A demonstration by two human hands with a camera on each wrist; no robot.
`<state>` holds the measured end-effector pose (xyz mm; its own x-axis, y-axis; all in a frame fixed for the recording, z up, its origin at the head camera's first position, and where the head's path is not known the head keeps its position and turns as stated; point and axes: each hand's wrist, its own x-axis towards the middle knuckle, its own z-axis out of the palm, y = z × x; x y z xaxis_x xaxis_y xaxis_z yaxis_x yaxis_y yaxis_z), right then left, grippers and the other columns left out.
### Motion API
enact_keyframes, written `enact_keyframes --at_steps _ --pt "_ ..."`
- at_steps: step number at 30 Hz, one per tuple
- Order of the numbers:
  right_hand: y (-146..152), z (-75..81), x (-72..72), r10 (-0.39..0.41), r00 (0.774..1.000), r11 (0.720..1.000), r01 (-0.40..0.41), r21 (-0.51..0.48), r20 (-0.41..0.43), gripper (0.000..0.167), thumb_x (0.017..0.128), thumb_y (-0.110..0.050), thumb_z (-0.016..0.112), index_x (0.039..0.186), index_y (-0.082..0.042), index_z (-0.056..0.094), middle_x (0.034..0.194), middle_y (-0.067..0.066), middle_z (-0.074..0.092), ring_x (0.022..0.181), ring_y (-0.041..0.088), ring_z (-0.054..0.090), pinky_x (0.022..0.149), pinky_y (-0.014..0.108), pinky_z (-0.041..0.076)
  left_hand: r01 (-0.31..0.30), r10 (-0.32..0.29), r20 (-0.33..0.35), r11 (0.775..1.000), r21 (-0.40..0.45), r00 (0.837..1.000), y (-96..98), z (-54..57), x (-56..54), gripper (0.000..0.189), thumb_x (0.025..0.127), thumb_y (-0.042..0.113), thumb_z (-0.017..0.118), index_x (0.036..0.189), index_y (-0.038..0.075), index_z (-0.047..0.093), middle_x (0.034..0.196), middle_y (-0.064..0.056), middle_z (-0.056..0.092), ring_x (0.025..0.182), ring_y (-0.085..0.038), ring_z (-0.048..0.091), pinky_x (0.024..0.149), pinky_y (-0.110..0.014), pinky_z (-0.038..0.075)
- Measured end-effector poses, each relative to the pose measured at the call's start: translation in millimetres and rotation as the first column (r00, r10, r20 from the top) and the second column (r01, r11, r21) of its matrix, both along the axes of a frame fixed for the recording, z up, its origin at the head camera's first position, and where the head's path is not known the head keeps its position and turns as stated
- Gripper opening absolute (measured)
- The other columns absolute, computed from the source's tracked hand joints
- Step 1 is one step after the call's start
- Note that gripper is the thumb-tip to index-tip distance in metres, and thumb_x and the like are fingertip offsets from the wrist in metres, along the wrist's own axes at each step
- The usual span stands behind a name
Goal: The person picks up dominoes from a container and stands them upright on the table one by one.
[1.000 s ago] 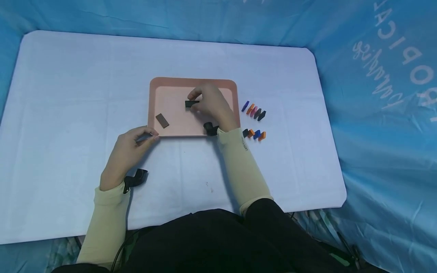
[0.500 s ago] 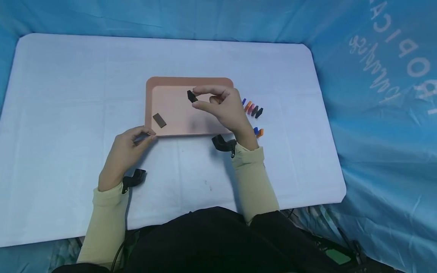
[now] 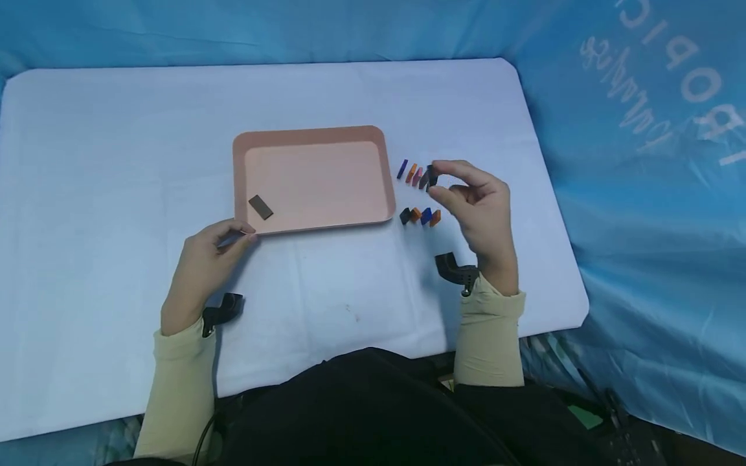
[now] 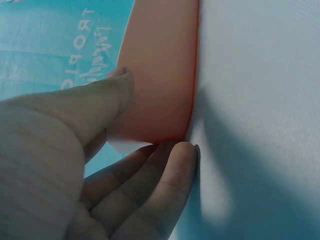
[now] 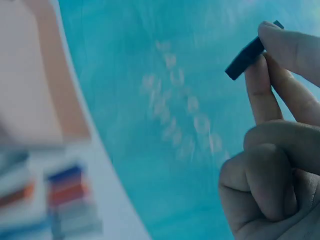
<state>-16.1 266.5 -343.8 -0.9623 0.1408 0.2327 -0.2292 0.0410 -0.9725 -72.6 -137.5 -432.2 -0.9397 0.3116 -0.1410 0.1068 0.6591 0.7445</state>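
My right hand [image 3: 480, 210] is to the right of the tray, pinching a black domino block [image 5: 247, 56] between thumb and fingertips. In the head view that block is just over the right end of the back row of standing dominoes [image 3: 411, 173]. My left hand [image 3: 201, 272] grips the front left corner of the pink tray [image 3: 239, 175]. Its thumb [image 4: 112, 90] lies on the tray's outer wall, and the other fingers touch the corner from the far side. Inside the tray, near that corner, a dark grey domino block [image 3: 260, 207] lies flat.
In front of the back row stands a second short row of black, orange and blue dominoes [image 3: 426, 215]. Both rows are close to the tray's right edge. A white cloth [image 3: 326, 285] covers the table, with a blue sheet [image 3: 629, 259] around it.
The right hand has lifted the black domino block from the tray and carried it right to the back row. The left hand keeps its grip on the tray corner.
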Motion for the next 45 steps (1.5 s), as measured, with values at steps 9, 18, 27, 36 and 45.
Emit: enact_keyframes --at_steps 9,18,27,36,45 --pt "50 -29.8 22.6 -0.018 0.991 0.99 0.036 -0.134 0.132 0.034 0.09 0.008 0.07 0.123 -0.001 0.07 0.106 0.006 0.068 0.06 0.009 0.052 0.05 0.022 0.03 -0.005 0.005 -0.003 1.0 0.012 1.0 -7.5 4.0 0.3 0.03 0.099 0.036 0.066 0.112 0.01 0.069 0.123 -0.011 0.069 0.127 -0.029 0.059 0.1 -0.051 0.052" --pt "52 -46.5 26.1 -0.014 0.979 0.999 0.021 -0.03 0.204 0.036 0.095 0.002 0.066 0.131 -0.003 0.066 0.122 0.007 0.063 0.049 0.01 0.034 0.049 0.024 0.024 -0.022 0.022 -0.017 1.0 0.017 1.0 -15.0 4.7 3.0 0.028 0.098 0.035 0.067 0.111 0.01 0.07 0.119 -0.006 0.07 0.125 -0.023 0.06 0.097 -0.043 0.053" --pt "56 -53.8 29.2 -0.084 0.962 0.989 0.049 0.14 0.258 0.033 0.094 -0.006 0.071 0.127 -0.004 0.068 0.106 0.008 0.065 0.044 0.009 0.036 0.041 0.028 0.02 -0.032 0.032 -0.01 0.999 0.012 0.999 -17.4 8.4 6.6 0.029 0.099 0.034 0.066 0.112 0.009 0.07 0.124 -0.009 0.068 0.128 -0.027 0.059 0.097 -0.045 0.053" --pt "61 -71.2 32.3 -0.171 0.92 0.902 0.003 0.431 0.351 0.031 0.09 -0.021 0.079 0.12 -0.016 0.074 0.052 0.003 0.036 0.044 0.018 0.029 0.039 0.032 0.021 -0.036 0.036 -0.012 0.999 0.0 0.999 -19.6 12.3 9.0 0.029 0.098 0.035 0.067 0.111 0.009 0.07 0.127 -0.012 0.067 0.13 -0.031 0.057 0.099 -0.051 0.053" --pt "55 -76.3 32.6 -0.17 0.909 0.854 -0.056 0.518 0.38 0.029 0.088 -0.023 0.081 0.116 -0.021 0.075 0.052 0.003 0.033 0.045 0.017 0.028 0.04 0.029 0.021 -0.037 0.037 -0.009 0.999 -0.005 0.999 -21.4 12.4 10.9 0.029 0.098 0.034 0.067 0.112 0.009 0.07 0.125 -0.011 0.068 0.129 -0.03 0.058 0.098 -0.049 0.053"
